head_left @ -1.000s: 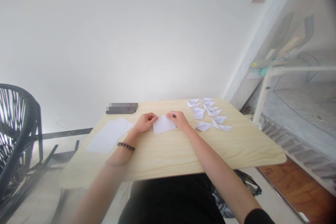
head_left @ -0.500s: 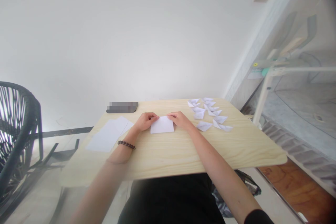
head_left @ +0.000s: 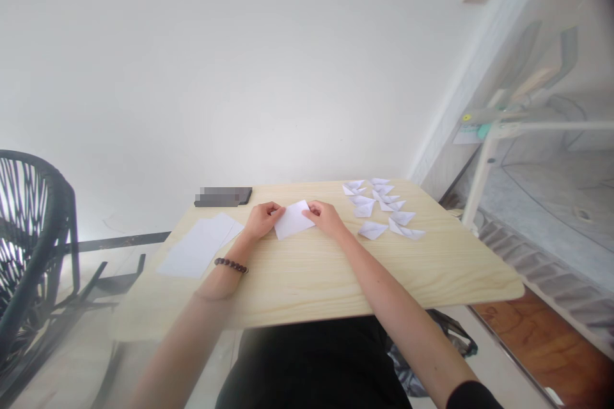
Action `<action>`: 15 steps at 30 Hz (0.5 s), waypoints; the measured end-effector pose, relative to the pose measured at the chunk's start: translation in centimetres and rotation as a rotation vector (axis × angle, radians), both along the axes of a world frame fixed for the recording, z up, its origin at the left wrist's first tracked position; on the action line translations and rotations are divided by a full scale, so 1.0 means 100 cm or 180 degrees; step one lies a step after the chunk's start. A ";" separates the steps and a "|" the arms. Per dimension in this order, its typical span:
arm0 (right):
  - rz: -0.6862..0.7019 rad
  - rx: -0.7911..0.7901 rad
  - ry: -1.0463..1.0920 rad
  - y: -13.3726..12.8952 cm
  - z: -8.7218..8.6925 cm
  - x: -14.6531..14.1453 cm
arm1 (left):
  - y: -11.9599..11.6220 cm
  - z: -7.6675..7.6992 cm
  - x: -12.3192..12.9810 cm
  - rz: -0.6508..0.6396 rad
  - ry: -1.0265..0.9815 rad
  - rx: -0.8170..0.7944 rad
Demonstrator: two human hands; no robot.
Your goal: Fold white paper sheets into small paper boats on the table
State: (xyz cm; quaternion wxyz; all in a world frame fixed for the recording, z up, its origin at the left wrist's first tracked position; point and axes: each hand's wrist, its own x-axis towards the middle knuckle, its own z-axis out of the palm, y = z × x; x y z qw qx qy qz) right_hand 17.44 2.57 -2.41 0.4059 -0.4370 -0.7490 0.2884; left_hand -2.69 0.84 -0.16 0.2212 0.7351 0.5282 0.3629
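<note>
A small white folded sheet of paper [head_left: 293,221] is held between my two hands over the middle of the table, its right side tilted up. My left hand [head_left: 262,220] pinches its left edge near the upper corner. At the right edge, my right hand [head_left: 327,217] grips the paper between thumb and fingers. Several folded white paper boats [head_left: 373,230] stand on the table to the right of my right hand. Flat white sheets [head_left: 194,246] lie overlapping to the left of my left hand.
A dark, partly pixelated flat object [head_left: 223,197] lies at the back left of the light wooden table [head_left: 307,287]. A black woven chair [head_left: 52,217] stands at the left. The white wall [head_left: 288,77] rises behind the table, and a white metal frame [head_left: 482,172] is at the right.
The folded paper has turned anticlockwise, its right side now higher. My right hand has shifted its hold down along the right edge; my left hand has moved slightly.
</note>
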 end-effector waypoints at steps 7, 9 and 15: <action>-0.0039 0.0508 -0.0673 -0.002 0.002 -0.001 | 0.003 -0.007 0.002 -0.0381 0.0251 0.0307; 0.0027 0.0554 -0.0770 -0.003 0.004 -0.001 | 0.005 -0.010 0.001 -0.0425 0.0579 0.0479; 0.0432 0.0423 -0.0790 -0.004 0.006 0.003 | 0.008 -0.013 -0.002 -0.0120 0.1114 0.0561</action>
